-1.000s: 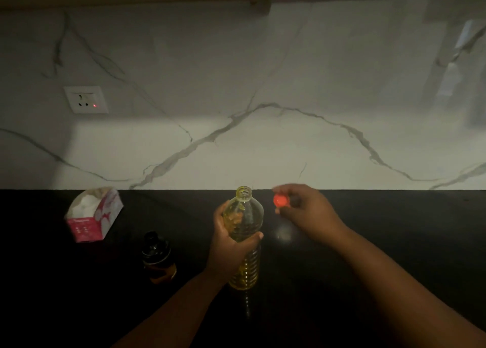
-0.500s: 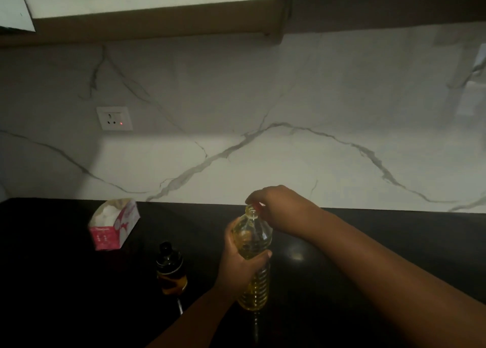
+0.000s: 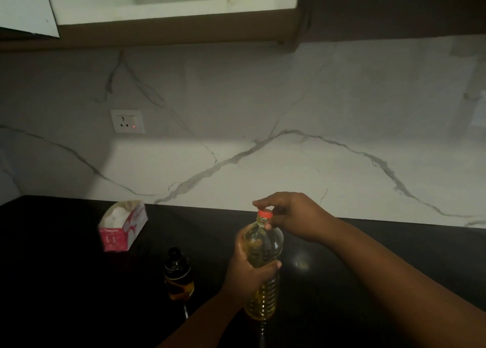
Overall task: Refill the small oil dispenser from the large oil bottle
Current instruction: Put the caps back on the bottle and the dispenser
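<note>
While my left hand (image 3: 249, 271) grips the clear ribbed plastic oil bottle (image 3: 263, 263), my right hand (image 3: 292, 216) pinches its red screw cap (image 3: 264, 213) (small dark dispenser (image 3: 178, 274) at nine o'clock); squeezing could spurt oil.

Tissue box (image 3: 122, 225), wall socket (image 3: 127, 121), cupboard (image 3: 168, 11)

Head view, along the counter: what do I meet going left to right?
Pink and white box → small oil dispenser → left hand gripping the large oil bottle → right hand pinching its red cap.
</note>
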The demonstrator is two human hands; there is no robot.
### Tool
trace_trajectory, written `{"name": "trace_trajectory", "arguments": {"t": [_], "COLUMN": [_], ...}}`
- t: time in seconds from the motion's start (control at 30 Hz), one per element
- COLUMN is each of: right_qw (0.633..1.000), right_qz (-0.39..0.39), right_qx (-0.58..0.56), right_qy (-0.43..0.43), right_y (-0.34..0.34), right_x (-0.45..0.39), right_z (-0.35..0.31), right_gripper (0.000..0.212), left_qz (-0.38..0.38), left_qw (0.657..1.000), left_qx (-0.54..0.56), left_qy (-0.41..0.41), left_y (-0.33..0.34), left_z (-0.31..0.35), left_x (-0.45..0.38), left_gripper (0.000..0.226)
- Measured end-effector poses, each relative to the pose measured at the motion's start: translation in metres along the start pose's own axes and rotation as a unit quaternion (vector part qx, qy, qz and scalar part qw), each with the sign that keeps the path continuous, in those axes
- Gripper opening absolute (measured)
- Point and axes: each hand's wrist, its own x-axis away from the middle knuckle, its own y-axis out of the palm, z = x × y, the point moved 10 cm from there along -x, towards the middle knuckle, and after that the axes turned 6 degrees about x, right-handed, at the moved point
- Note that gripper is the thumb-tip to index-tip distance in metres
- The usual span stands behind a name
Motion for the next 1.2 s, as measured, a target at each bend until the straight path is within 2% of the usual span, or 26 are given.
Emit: {"name": "trace_trajectory", "arguments": {"t": [0.13,0.23,0.37,0.47,0.53,0.6,0.7,0.83,0.97,1.07,1.2], "right_qw": [0.994,0.987,0.981,0.977,0.975,0.979,0.992,0.996,0.987,0.975,0.961], "right_qz": [-0.017,-0.027,-0.05,-0.047,-0.043,-0.028,0.003,0.031,0.106,0.171,0.225], "right_qx": [0.103,0.158,0.189,0.207,0.211,0.197,0.125,0.085,0.117,0.144,0.15], "right_qy": [-0.035,-0.021,-0.009,-0.033,-0.047,-0.045,-0.026,-0.003,-0.003,-0.015,-0.058], "right_y": [0.003,0.005,0.01,0.01,0.011,0.01,0.003,-0.007,-0.032,-0.039,-0.021], "right_x": [-0.004,-0.004,-0.004,-0.003,0.0,0.004,0.006,0.01,0.008,0.0,-0.018], "right_z": [-0.009,-0.012,-0.014,-0.017,-0.018,-0.017,-0.015,-0.015,-0.034,-0.064,-0.123], "right_gripper": [0.031,0.03,0.034,0.029,0.035,0.041,0.048,0.06,0.066,0.057,0.043], "left_qz": [0.0,-0.006,-0.008,-0.009,-0.008,0.003,0.025,0.011,0.035,0.066,0.124], "left_qw": [1.0,1.0,1.0,1.0,1.0,1.0,0.999,0.995,0.991,0.984,0.968], "left_qx": [-0.006,-0.013,-0.011,-0.01,-0.015,-0.017,-0.047,-0.094,-0.097,-0.105,-0.173], "left_qy": [-0.001,-0.007,-0.008,0.0,0.0,-0.005,-0.012,0.035,0.088,0.124,0.134], "left_y": [0.0,-0.001,-0.001,0.0,-0.001,-0.005,-0.012,-0.016,-0.041,-0.078,-0.154], "left_z": [0.0,-0.001,-0.001,0.002,0.003,0.006,0.01,0.025,0.048,0.073,0.097], "left_x": [-0.001,-0.002,-0.002,-0.002,0.0,0.004,0.005,0.004,0.005,0.005,0.007], "left_gripper": [0.085,0.086,0.086,0.085,0.086,0.096,0.121,0.126,0.116,0.102,0.088]}}
